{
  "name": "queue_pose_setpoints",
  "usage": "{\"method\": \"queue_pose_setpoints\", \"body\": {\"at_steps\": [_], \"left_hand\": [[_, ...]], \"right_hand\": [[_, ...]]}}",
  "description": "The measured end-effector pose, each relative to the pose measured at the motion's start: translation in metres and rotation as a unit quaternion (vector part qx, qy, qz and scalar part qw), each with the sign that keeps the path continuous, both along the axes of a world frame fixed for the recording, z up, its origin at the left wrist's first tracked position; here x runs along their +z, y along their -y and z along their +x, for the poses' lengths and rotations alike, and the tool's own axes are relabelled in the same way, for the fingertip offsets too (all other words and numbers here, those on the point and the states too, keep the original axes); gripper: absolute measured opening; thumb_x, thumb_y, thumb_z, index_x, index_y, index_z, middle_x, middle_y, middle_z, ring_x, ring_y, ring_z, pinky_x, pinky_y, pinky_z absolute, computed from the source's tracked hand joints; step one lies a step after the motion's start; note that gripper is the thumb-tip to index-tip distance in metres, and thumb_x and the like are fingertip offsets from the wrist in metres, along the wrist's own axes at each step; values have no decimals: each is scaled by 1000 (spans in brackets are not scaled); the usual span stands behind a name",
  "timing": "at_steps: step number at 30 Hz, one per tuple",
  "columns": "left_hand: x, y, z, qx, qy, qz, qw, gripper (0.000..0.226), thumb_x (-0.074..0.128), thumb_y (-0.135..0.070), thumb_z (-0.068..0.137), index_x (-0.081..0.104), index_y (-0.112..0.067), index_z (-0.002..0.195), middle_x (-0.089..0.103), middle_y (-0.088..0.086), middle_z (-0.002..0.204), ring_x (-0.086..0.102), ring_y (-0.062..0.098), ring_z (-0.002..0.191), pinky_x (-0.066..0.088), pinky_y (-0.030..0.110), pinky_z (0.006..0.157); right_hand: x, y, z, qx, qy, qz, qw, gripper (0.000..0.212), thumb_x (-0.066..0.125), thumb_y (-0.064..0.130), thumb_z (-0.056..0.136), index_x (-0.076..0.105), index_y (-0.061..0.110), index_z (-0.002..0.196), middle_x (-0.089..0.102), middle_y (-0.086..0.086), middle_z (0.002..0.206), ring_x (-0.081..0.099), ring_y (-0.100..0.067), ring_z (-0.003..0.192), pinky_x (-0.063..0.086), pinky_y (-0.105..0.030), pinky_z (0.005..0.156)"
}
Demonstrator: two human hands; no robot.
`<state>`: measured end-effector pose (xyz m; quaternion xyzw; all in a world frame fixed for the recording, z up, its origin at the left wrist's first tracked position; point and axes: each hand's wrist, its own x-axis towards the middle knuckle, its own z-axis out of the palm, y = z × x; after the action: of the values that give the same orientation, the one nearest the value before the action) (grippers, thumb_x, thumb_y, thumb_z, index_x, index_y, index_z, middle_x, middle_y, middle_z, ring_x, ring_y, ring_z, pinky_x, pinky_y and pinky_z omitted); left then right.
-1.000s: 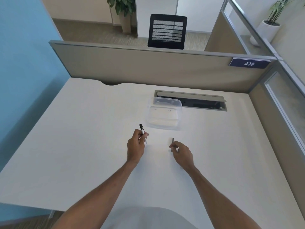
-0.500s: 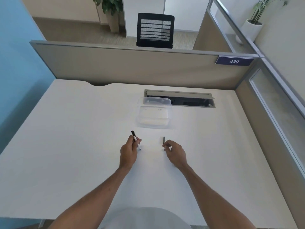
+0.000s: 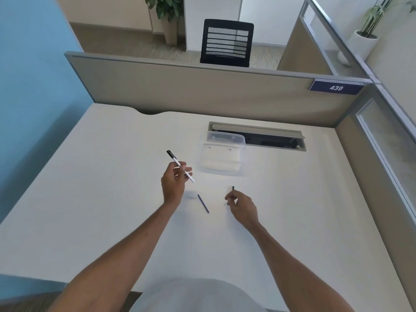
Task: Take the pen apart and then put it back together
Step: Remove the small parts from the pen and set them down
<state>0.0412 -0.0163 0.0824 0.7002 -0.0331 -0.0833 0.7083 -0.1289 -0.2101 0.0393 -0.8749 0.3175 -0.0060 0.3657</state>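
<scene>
My left hand grips the white pen barrel near its middle. The barrel slants, with its black end pointing up and to the left. A thin dark refill lies loose on the white desk between my hands. My right hand rests on the desk with its fingers pinched together. A short black pen piece sticks out just past its fingertips.
A clear plastic box stands just beyond my hands, in front of an open cable slot in the desk. Grey partition walls close the desk off at the back and on the right.
The dark refill now lies on the desk between my hands; it was not visible before. My left hand has lifted the barrel and shows more of it. My right hand stays put.
</scene>
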Motion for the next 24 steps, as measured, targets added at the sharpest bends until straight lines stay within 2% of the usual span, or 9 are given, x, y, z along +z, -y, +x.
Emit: {"method": "queue_pose_setpoints", "body": {"at_steps": [2, 5, 11, 14, 17, 21, 24], "left_hand": [[-1, -1, 5, 14, -34, -28, 999, 23, 64, -25, 109, 68, -2, 113, 82, 19, 103, 83, 30, 100, 68, 41, 84], [-8, -5, 9, 52, -131, -58, 988, 22, 65, -16, 105, 70, 2, 116, 81, 25, 106, 82, 39, 101, 68, 44, 86], [-24, -22, 2, 56, -278, -72, 956, 27, 56, -5, 105, 72, 3, 126, 80, 24, 117, 79, 40, 111, 66, 37, 87], [-31, -28, -2, 56, -332, -93, 937, 26, 51, -6, 108, 71, 0, 124, 79, 23, 119, 78, 39, 108, 66, 38, 87], [-40, -33, -5, 45, -354, -96, 929, 26, 51, -9, 110, 70, 0, 125, 79, 22, 120, 79, 39, 104, 66, 40, 86], [-52, -39, -7, 10, -340, -57, 939, 27, 53, -10, 110, 70, 3, 127, 81, 23, 117, 81, 37, 101, 63, 49, 100], [-57, -43, -9, -14, -325, -33, 945, 28, 55, -11, 110, 70, 4, 128, 82, 24, 115, 80, 40, 108, 61, 53, 106]], "right_hand": [[2, -3, 4, 6, 6, -1, 1000, 16, 58, 24, 101, 70, 33, 96, 74, 22, 95, 65, -6, 74, 43, -26, 64], [3, -8, 11, 25, 5, 0, 1000, 16, 58, 24, 101, 71, 32, 97, 74, 21, 95, 65, -5, 73, 44, -25, 64], [8, -24, 30, 76, -27, -7, 997, 21, 54, 19, 100, 71, 30, 100, 76, 18, 96, 66, -13, 81, 40, -24, 63], [5, -35, 40, 85, -41, -28, 995, 18, 53, 22, 100, 71, 28, 99, 77, 15, 99, 68, -17, 89, 46, -30, 69], [5, -48, 52, 88, -66, -48, 993, 17, 54, 22, 97, 71, 25, 99, 77, 10, 102, 72, -24, 96, 54, -34, 75], [2, -64, 63, 92, -80, -66, 990, 14, 63, 33, 97, 69, 20, 101, 72, 2, 110, 71, -28, 100, 46, -34, 75], [-2, -73, 68, 87, -96, -74, 989, 24, 68, 40, 97, 66, 18, 107, 68, -1, 114, 70, -30, 102, 48, -37, 79]]}}
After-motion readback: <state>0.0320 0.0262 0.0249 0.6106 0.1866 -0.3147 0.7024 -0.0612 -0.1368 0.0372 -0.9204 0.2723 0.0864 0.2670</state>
